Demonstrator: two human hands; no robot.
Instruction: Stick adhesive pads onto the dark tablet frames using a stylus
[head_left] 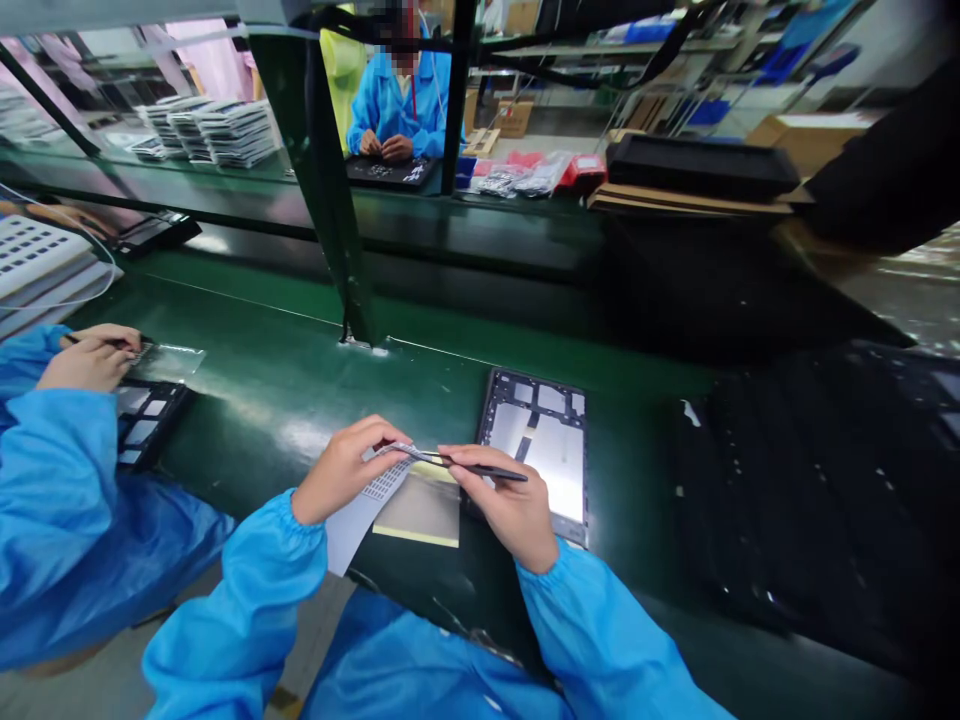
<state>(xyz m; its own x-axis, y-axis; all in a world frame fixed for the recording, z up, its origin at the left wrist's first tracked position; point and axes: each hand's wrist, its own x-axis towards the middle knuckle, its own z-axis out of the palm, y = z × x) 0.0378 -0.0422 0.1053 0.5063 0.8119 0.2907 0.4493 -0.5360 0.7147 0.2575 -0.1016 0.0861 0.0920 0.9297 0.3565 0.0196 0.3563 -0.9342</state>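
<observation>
1. While the left hand [341, 470] pinches the top edge of a perforated sticker sheet [371, 500], the right hand [510, 505] holds dark tweezers [480, 468] with their tips at that same pinch; the step in hand looks like lifting one small piece off the sheet.
2. Next, I judge, the tweezers must carry that piece to the open tablet frame [540, 440], just right of the grip, calling for a steady wrist.
3. Both hands are closed: left thumb and forefinger on the sheet, right fingers wrapped round the tweezers.
4. Forearms in blue sleeves [240, 610] angle inward over the green belt [300, 380]; a yellow-edged film [420, 510] lies just beneath the grip.
</observation>
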